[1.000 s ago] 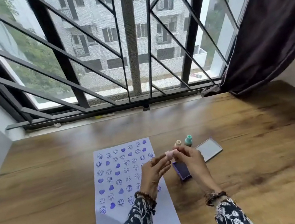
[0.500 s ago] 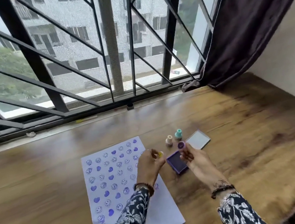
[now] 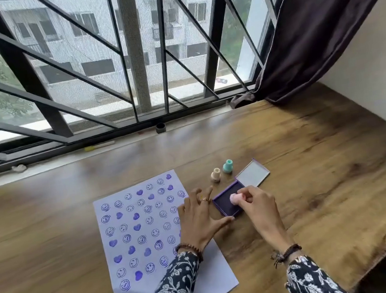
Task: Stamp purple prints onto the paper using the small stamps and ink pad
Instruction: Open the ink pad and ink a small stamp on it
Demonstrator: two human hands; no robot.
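Observation:
A white paper (image 3: 205, 287) lies on the wooden table, covered with several purple smiley and heart prints. To its right sits the open purple ink pad (image 3: 223, 201) with its lid (image 3: 252, 174) folded back. My right hand (image 3: 256, 203) pinches a small pink stamp (image 3: 235, 198) and holds it down on the pad's ink surface. My left hand (image 3: 200, 218) lies flat with spread fingers on the paper's right edge, thumb near the pad. A beige stamp (image 3: 215, 174) and a teal stamp (image 3: 227, 166) stand upright just behind the pad.
The wooden table (image 3: 319, 176) runs to a barred window (image 3: 130, 54) at the back. A dark curtain (image 3: 319, 22) hangs at the right, beside a white wall. The table's front right edge (image 3: 383, 252) drops off near my right forearm.
My right hand has lowered the pink stamp onto the ink pad. My left hand has opened and come down flat on the paper's edge. The camera view has shifted.

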